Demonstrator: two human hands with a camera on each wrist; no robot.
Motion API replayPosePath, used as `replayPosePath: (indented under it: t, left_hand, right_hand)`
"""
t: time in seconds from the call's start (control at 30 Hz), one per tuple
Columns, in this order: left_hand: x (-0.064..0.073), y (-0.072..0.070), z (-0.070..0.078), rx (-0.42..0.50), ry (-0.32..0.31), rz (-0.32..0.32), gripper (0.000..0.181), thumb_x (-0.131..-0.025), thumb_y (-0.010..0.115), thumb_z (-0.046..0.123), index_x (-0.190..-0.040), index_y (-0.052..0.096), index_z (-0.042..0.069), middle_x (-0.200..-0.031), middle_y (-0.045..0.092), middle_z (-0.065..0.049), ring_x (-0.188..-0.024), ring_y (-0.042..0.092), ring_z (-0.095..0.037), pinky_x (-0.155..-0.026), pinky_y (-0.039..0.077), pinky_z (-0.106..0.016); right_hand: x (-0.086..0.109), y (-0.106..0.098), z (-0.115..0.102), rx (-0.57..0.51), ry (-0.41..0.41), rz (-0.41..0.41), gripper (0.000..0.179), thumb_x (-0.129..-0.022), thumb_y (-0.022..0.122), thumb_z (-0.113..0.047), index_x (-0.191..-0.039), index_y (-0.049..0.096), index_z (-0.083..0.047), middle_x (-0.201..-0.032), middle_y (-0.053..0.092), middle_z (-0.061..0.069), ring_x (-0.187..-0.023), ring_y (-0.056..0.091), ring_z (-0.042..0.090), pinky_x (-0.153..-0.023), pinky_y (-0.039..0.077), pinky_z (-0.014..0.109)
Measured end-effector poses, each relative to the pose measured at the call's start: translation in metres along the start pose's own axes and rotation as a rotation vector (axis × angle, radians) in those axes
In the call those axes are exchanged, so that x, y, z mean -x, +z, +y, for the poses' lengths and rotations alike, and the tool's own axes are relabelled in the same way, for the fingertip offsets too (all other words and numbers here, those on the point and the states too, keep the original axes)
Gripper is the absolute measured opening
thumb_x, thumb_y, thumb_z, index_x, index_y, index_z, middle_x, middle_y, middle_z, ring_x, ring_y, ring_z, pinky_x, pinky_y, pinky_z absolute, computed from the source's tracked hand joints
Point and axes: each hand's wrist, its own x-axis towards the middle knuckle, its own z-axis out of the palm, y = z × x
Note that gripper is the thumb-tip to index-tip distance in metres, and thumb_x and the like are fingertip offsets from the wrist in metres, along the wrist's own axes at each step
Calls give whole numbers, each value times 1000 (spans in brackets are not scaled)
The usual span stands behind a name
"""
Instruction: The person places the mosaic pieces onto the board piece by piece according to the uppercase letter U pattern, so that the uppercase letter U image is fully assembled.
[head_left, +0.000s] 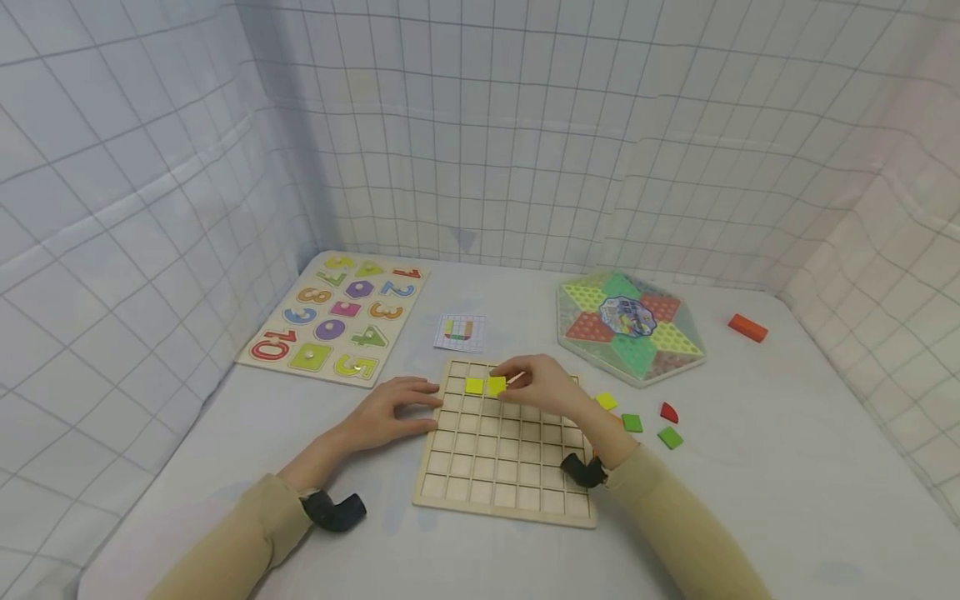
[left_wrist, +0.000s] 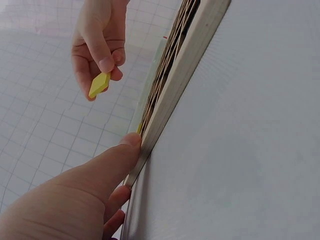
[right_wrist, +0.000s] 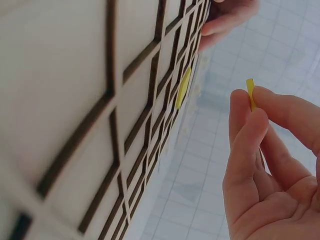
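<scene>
My right hand [head_left: 546, 386] pinches a thin yellow square tile [head_left: 497, 386] between thumb and fingertips. In the right wrist view the tile [right_wrist: 251, 90] is held edge-on, raised off the board. The wooden grid board [head_left: 480, 467] lies below, its cells framed by raised strips. One yellow tile [head_left: 474, 386] lies in a cell near the board's far left corner, just left of the held one. At the left edge of the board, my left hand [head_left: 388, 414] has its fingers extended; its thumb [left_wrist: 131, 140] touches the rim in the left wrist view.
Right of the board lie a yellow tile [head_left: 606, 402], green tiles [head_left: 632, 423] and a red quarter-round piece [head_left: 669, 412]. Behind are a patterned card [head_left: 460, 332] and a star-patterned game board [head_left: 630, 321]. A number puzzle [head_left: 337, 321] is at left, a red-orange block [head_left: 747, 327] far right.
</scene>
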Motion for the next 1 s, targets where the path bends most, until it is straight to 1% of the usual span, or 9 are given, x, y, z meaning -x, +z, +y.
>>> replayPosePath:
  t: [0.17, 0.3, 0.33, 0.4, 0.57, 0.63, 0.73, 0.87, 1.0]
  left_hand:
    - [0, 0, -1, 4, -3, -3, 37, -82, 72, 37, -115, 69, 19, -131, 55, -1, -129, 41, -26, -106, 31, -50]
    - [-1, 1, -2, 1, -1, 2, 37, -82, 72, 37, -115, 69, 19, -131, 56, -1, -129, 41, -26, -105, 31, -50]
    - [-1, 1, -2, -2, -1, 3, 37, -82, 72, 38, -114, 69, 20, -131, 56, 0, -129, 41, -25, -105, 31, -50]
    - [-1, 1, -2, -5, -3, 5, 37, -82, 72, 39, -114, 69, 20, -131, 56, 0, -129, 41, -25, -105, 31, -49]
    - [-1, 0, 0, -4, -12, -1, 37, -82, 72, 39, -115, 69, 20, -131, 55, 0, -129, 41, -25, -105, 31, -50]
    - [-1, 0, 1, -5, -14, -5, 37, -82, 72, 38, -115, 69, 20, -132, 55, 0, -129, 40, -25, -105, 31, -50]
    - [-1, 0, 1, -5, -13, -6, 37, -82, 72, 37, -115, 69, 19, -131, 55, 0, -129, 41, -25, -105, 31, -50]
    - [-1, 0, 0, -7, -9, -3, 38, -82, 72, 38, -114, 69, 19, -131, 56, 0, -128, 41, -25, -105, 31, -50]
    - [-1, 1, -2, -10, -12, -3, 38, -82, 72, 39, -115, 69, 20, -131, 56, 0, -129, 41, -25, -106, 31, -50]
  right_hand:
    - [-12, 10, -8, -77, 47, -46, 33, -84, 71, -11, -115, 66, -4, -107, 63, 11, -83, 67, 22, -68, 56, 31]
    - [-20, 16, -10, -121, 89, -61, 29, -85, 69, -10, -113, 66, -2, -100, 65, 10, -76, 67, 25, -65, 57, 33]
    - [-21, 17, -10, -118, 100, -60, 27, -86, 69, -11, -112, 67, -2, -98, 66, 9, -76, 67, 24, -66, 57, 33]
    - [-25, 19, -10, -76, 107, -51, 23, -86, 69, -13, -108, 69, -5, -96, 68, 6, -79, 66, 20, -70, 56, 31]
    - [-32, 21, -7, 35, 121, -41, 17, -85, 70, -18, -99, 72, -10, -94, 69, 0, -88, 62, 13, -82, 50, 32]
    - [-34, 22, -6, 39, 139, -42, 15, -84, 71, -18, -96, 72, -9, -91, 69, -1, -87, 63, 13, -83, 50, 33]
    - [-36, 23, -4, 40, 162, -48, 14, -83, 73, -18, -93, 72, -9, -86, 69, -1, -80, 62, 12, -79, 50, 30]
    - [-37, 24, -4, -3, 185, -78, 13, -82, 73, -14, -92, 71, -6, -80, 69, 0, -68, 64, 13, -67, 53, 27]
    - [-39, 25, -4, -37, 202, -102, 11, -83, 72, -11, -91, 70, -4, -76, 69, 2, -63, 65, 14, -60, 54, 27]
